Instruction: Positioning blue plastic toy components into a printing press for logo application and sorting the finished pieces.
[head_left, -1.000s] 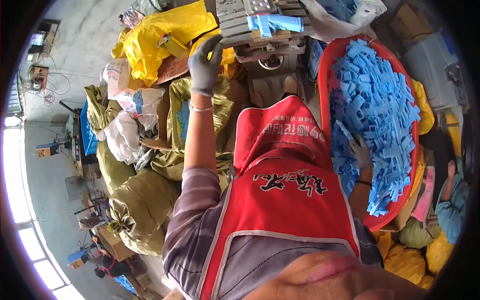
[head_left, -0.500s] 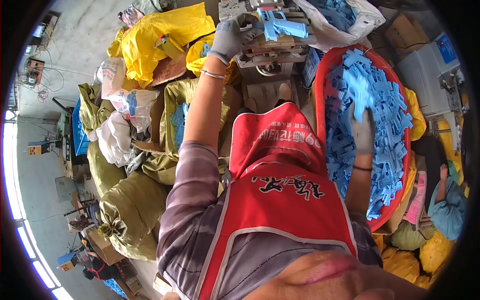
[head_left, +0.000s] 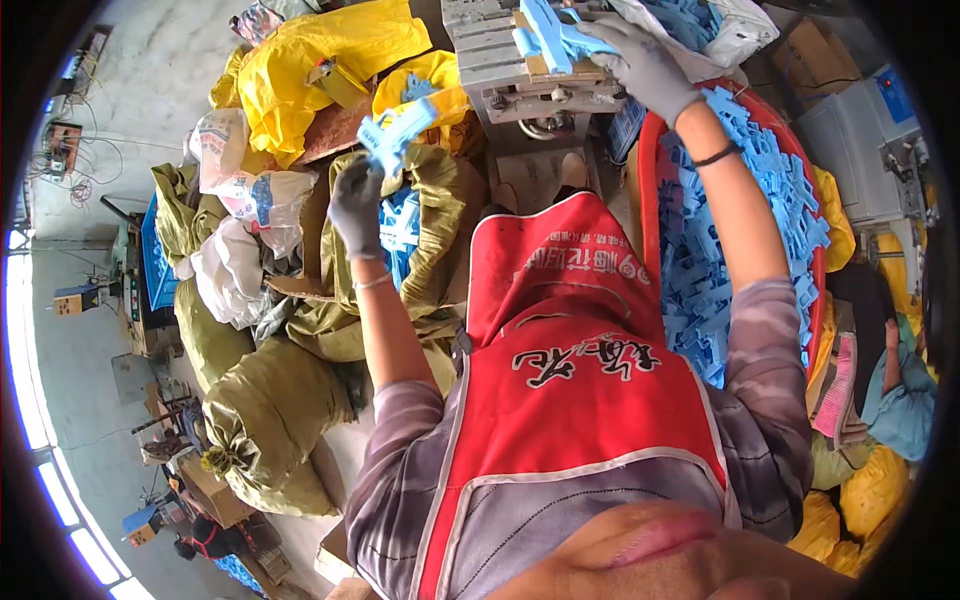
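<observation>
My left hand (head_left: 357, 212), in a grey glove with dark fingertips, is raised at the edge of an olive woven sack (head_left: 437, 215). At its closed fingertips is a light blue toy pistol piece (head_left: 398, 130), slightly blurred. Similar blue pieces (head_left: 400, 228) lie inside that sack. On the machine's fixture at the top centre sits another blue toy pistol piece (head_left: 550, 38). My gloved right hand (head_left: 645, 68) reaches it from the right, its fingers closed on the piece's right end.
Beneath the fixture is the grey metal machine (head_left: 545, 103). A large red tub (head_left: 648, 200) heaped with blue pieces stands to the right. Yellow bags (head_left: 335, 50) and tied olive sacks (head_left: 275, 420) crowd the left. Another person's arm (head_left: 890, 350) shows at far right.
My left hand has gone from the machine down to the olive sack with a toy pistol piece. My right hand has moved from the red tub up to the machine with another piece.
</observation>
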